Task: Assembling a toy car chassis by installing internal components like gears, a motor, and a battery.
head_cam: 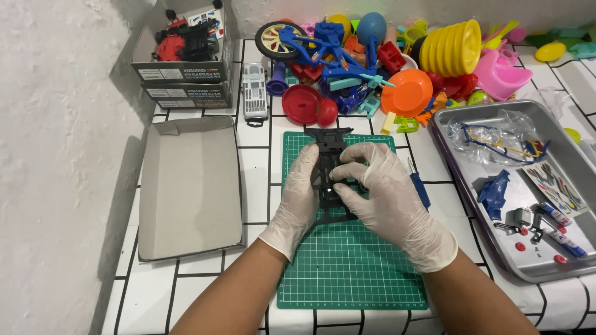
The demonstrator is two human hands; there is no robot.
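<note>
Seen from above, two white-gloved hands work over a green cutting mat (347,267) on a white tiled table (254,167). The left hand (298,195) curls around the left edge of a black toy car frame (329,146), steadying it flat on the mat. The right hand (382,192) pinches the frame's middle with fingertips closed, as if pressing a part in. Right of the mat lies a blue screwdriver (420,189), then a metal tray (562,263) of small parts; left of it, an open cardboard box lid (189,186).
</note>
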